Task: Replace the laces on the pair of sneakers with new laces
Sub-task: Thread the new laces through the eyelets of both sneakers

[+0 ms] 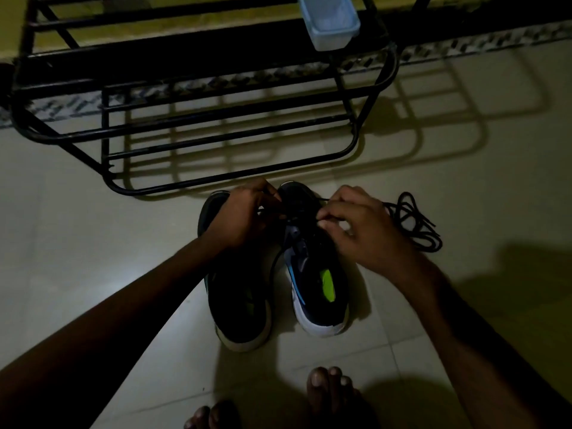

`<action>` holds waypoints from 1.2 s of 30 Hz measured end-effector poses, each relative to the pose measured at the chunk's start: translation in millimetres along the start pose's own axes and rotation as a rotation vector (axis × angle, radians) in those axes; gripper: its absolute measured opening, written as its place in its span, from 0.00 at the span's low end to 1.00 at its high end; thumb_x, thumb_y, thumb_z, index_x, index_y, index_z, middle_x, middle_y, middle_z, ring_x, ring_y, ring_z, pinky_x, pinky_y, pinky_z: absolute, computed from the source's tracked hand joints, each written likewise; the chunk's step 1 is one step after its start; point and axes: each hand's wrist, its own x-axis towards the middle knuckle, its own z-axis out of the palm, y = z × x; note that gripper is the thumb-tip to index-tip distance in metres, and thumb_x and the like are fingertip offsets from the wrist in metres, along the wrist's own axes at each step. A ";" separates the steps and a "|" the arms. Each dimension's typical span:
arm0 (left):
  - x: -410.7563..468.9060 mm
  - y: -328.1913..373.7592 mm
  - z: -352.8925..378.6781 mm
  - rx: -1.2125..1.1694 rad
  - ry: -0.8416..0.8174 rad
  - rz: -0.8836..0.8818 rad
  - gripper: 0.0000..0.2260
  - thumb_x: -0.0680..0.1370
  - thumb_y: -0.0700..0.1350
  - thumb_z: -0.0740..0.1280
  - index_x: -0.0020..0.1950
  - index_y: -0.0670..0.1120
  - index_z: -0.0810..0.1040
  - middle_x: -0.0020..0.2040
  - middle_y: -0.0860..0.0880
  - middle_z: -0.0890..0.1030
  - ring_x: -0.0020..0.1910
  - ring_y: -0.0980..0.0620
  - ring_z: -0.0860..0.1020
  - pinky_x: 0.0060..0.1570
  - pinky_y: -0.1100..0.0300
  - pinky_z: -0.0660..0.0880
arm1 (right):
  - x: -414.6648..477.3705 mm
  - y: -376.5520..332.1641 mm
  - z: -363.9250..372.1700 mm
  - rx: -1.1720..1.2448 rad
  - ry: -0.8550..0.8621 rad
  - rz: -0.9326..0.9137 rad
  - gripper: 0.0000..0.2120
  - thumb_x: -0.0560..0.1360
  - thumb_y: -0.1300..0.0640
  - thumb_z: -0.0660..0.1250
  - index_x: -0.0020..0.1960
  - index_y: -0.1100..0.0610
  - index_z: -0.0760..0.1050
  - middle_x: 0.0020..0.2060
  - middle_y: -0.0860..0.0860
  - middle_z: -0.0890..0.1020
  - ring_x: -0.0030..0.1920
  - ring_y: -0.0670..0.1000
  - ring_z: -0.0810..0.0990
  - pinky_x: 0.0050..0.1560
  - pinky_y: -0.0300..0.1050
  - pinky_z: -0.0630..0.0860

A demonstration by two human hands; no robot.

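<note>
Dim light falls on the pale tiled floor (93, 212), and a black metal rack (185, 66) stands at the far side with a pale plastic tub (331, 23) on it. Between the rack and our bare feet (331, 394), the two sneakers sit side by side with their toes pointing away from us. The left sneaker (238, 305) is almost lost in shadow. The right sneaker (318, 292) shows its white sole and green insole.

We have both hands up at the toe end of the right sneaker's lacing. Our left hand (244, 218) is curled over the eyelets and seems to pinch the lace (323, 199) there. Our right hand (359, 227) has thumb and fingertips closed on the same thin black strand. A loose lace (414, 224) lies tangled on the floor just beside the right sneaker, and we cannot tell whether it is old or new.

We judge that we are working the lowest eyelets. It is too dark to say whether the lace is going in or coming out. To do this step well, we should keep one hand steadying the shoe while the other draws the strand straight through. We should keep both ends level and the lace flat and untwisted, and turn the shoe toward what light there is.
</note>
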 end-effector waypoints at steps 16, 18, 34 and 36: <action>1.4 -3.1 0.9 0.002 -0.011 -0.030 0.07 0.72 0.38 0.78 0.47 0.48 0.88 0.51 0.49 0.81 0.47 0.51 0.82 0.45 0.51 0.81 | 10.2 1.5 -15.8 -0.301 -0.273 0.135 0.15 0.69 0.67 0.65 0.43 0.48 0.68 0.47 0.44 0.70 0.54 0.51 0.69 0.48 0.48 0.59; 1.8 -3.5 1.1 -0.001 -0.015 -0.030 0.06 0.73 0.39 0.78 0.47 0.48 0.88 0.51 0.49 0.81 0.47 0.51 0.82 0.45 0.50 0.81 | 4.9 18.5 -25.8 -0.422 -0.242 0.175 0.15 0.66 0.67 0.66 0.43 0.49 0.69 0.49 0.45 0.68 0.56 0.52 0.67 0.48 0.46 0.55; 1.0 2.1 1.3 0.082 -0.020 -0.056 0.06 0.73 0.42 0.77 0.49 0.45 0.88 0.42 0.49 0.74 0.40 0.50 0.76 0.38 0.52 0.76 | 15.3 3.2 18.0 -0.057 -0.204 0.136 0.08 0.77 0.57 0.68 0.56 0.52 0.79 0.49 0.48 0.76 0.54 0.52 0.73 0.55 0.50 0.73; 1.8 4.6 0.9 0.067 0.007 -0.058 0.07 0.73 0.41 0.77 0.51 0.47 0.88 0.40 0.50 0.72 0.38 0.50 0.74 0.36 0.53 0.74 | 18.6 1.1 21.6 -0.071 -0.205 0.127 0.08 0.77 0.60 0.68 0.54 0.52 0.78 0.47 0.47 0.76 0.53 0.52 0.74 0.54 0.50 0.73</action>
